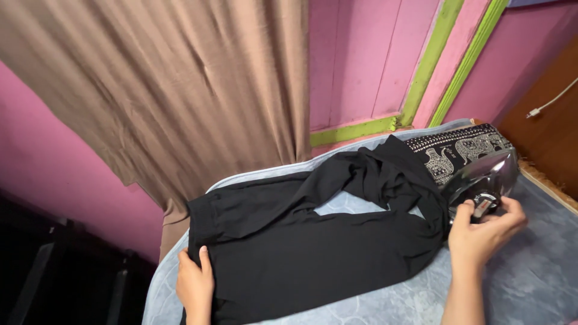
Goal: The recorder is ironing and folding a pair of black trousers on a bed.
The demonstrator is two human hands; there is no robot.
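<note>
The left hand (194,283) enters from the bottom edge and lies on the near end of the black trousers (289,253). Its fingers are loosely curled, with the thumb on top of the cloth and the other fingers at the hem edge; whether they pinch the cloth cannot be told. The right hand (481,232) reaches up from the lower right, wrist straight, fingers bent round the dial of the electric iron (484,177). The thumb and forefinger touch the dial; the remaining fingers curve beside it.

The trousers lie spread on the pale blue padded surface (530,283), one leg running from the left hand toward the iron, the other leg bent beyond it, with a patch of padding showing between them. The iron stands on its heel at the far-right end of the trousers, its shiny soleplate facing the cloth and touching it.

Just beyond the iron lies a black patterned cloth (457,147) with pale elephant figures. Beyond the trousers hangs a brown curtain (180,90), and behind that a pink wall with green trim (433,66). A white cable (551,102) hangs right of the iron.
</note>
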